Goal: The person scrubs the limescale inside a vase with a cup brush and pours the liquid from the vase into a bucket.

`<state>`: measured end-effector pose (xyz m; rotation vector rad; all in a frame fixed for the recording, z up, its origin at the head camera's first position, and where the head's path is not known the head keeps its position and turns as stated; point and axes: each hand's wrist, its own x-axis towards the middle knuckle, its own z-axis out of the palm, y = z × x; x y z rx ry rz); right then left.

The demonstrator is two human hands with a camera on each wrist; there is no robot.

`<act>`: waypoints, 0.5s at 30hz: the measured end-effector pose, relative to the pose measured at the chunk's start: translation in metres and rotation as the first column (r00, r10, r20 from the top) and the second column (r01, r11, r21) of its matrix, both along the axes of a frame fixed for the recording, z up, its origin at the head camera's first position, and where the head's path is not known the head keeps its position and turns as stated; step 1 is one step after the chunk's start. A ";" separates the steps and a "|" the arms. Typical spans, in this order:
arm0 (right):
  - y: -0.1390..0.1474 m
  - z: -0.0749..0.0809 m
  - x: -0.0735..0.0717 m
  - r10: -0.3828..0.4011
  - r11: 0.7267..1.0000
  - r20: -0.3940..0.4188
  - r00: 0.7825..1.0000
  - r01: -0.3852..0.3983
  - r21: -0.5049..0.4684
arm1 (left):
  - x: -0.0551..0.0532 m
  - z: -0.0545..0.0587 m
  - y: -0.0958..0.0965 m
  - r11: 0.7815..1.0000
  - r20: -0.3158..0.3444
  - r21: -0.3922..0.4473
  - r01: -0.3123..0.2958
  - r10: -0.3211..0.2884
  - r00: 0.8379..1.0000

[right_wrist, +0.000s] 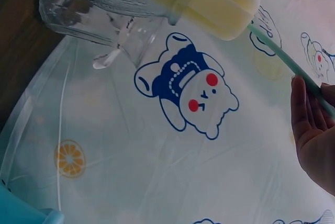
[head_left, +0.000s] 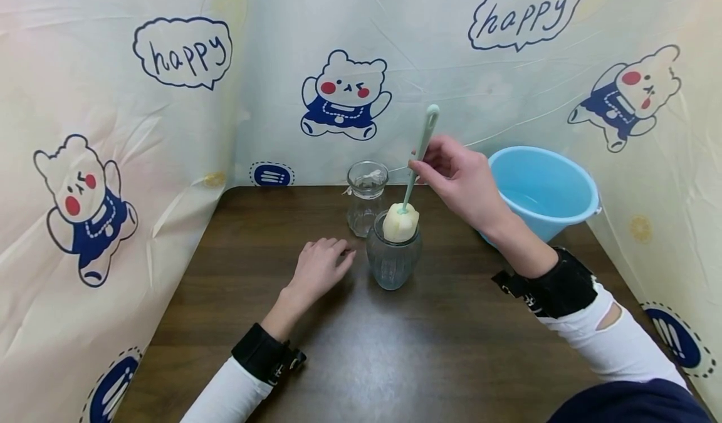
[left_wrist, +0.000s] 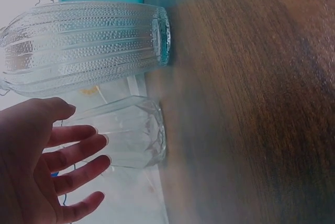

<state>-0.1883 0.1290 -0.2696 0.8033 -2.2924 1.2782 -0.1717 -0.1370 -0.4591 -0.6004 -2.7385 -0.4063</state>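
My right hand (head_left: 465, 178) pinches the pale green handle (head_left: 422, 150) of a sponge bottle brush between thumb and fingers. Its cream sponge head (head_left: 400, 224) sits partly in the mouth of a ribbed glass vase (head_left: 393, 263), which stands upright on the table. In the right wrist view the sponge (right_wrist: 230, 4) sticks out of the glass rim. Left of the vase, apart from it, my left hand (head_left: 321, 265) is low over the table with loosely bent fingers. The left wrist view shows that hand (left_wrist: 47, 166) holding nothing, near the vase (left_wrist: 94, 43).
A second clear glass jar (head_left: 365, 207) with a string round its neck stands just behind the vase. To the right is a light blue bucket (head_left: 544, 185). The brown wooden table (head_left: 361, 360) meets a printed cloth (head_left: 271, 116) at its back and sides.
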 end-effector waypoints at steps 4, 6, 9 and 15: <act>-0.001 -0.009 -0.001 0.000 0.999 0.027 1.000 -0.002 0.045 | 0.000 0.000 -0.001 1.000 0.000 -0.005 -0.002 0.002 1.000; -0.001 -0.015 -0.001 0.001 0.997 0.035 0.999 -0.003 0.072 | -0.001 0.000 -0.002 1.000 -0.009 -0.006 -0.004 0.004 1.000; 0.000 -0.024 -0.001 0.010 0.993 0.042 0.999 -0.014 0.114 | -0.002 0.000 -0.003 1.000 -0.020 -0.003 -0.007 0.007 1.000; 0.000 -0.040 -0.002 0.036 0.983 0.051 0.998 -0.045 0.181 | -0.002 0.001 -0.006 1.000 0.002 0.004 -0.009 0.009 1.000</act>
